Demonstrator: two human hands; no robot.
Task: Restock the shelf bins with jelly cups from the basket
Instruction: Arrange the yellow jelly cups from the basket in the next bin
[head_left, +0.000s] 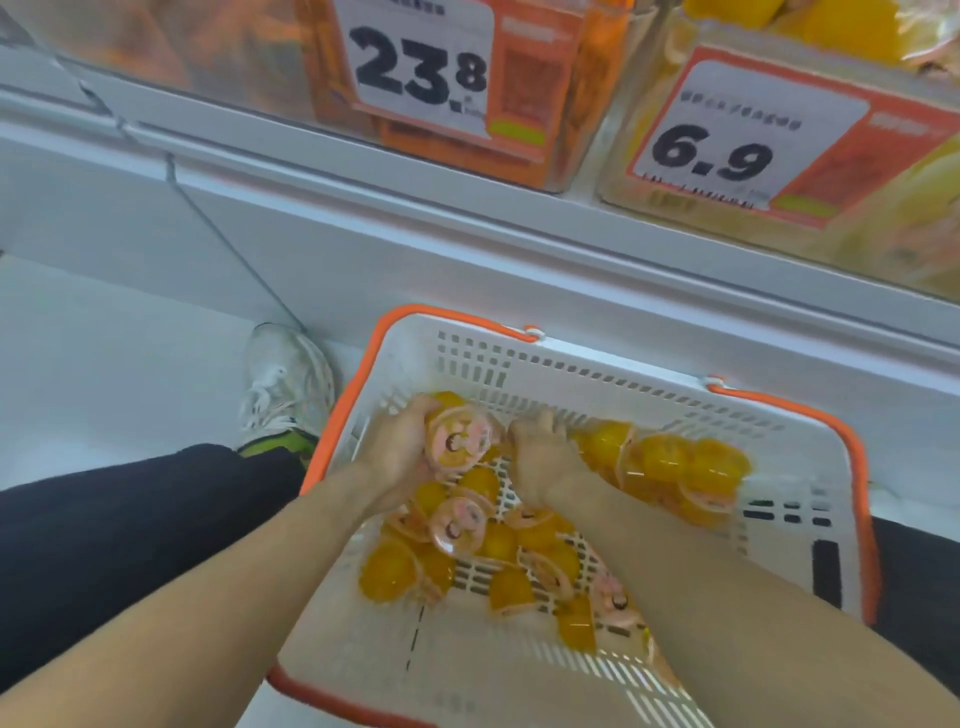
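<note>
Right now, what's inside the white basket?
Loose orange jelly cups lie in the basket. The left hand grips some; the right hand reaches among them. Both forearms cover other cups.

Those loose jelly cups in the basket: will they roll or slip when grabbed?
Probably. The jelly cups lie tipped every way in the basket, so they likely tumble easily. Their glossy walls look slippery; the left hand holds several at once, suggesting they're light.
</note>
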